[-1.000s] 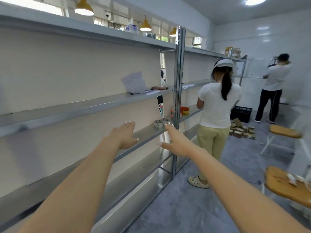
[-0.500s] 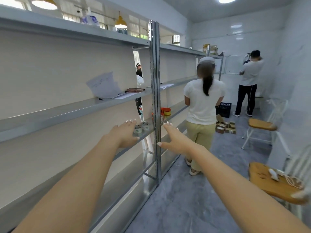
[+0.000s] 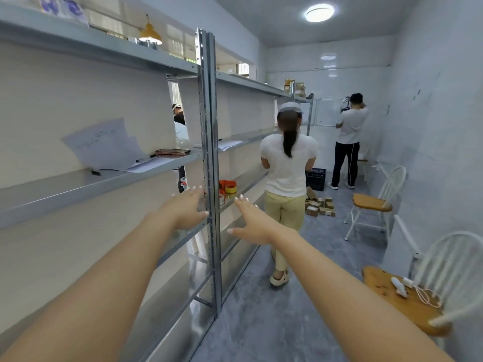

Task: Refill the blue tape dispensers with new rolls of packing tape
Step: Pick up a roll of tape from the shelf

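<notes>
Both my arms reach forward along a metal shelf rack. My left hand (image 3: pixel 184 209) is flat and open, just left of the grey upright post (image 3: pixel 209 158), over the lower shelf (image 3: pixel 183 240). My right hand (image 3: pixel 252 222) is open too, fingers apart, to the right of the post and holding nothing. Past the post, on the same shelf level, sit an orange-and-yellow tape roll (image 3: pixel 228 186) and a paler roll (image 3: pixel 222 198) partly hidden by the post. No blue dispenser shows in this view.
A person in a white top (image 3: pixel 287 165) stands in the aisle close ahead, back turned. Another person (image 3: pixel 349 137) stands at the far wall. Small cardboard boxes (image 3: pixel 318 206) and a black crate (image 3: pixel 315 178) lie on the floor. Two white chairs (image 3: pixel 373 202) line the right wall. Papers and a phone (image 3: pixel 172 152) rest on the middle shelf.
I have moved forward along the aisle and the view swung right. Both hands stayed open and now flank the upright post; the tape rolls appear beyond it.
</notes>
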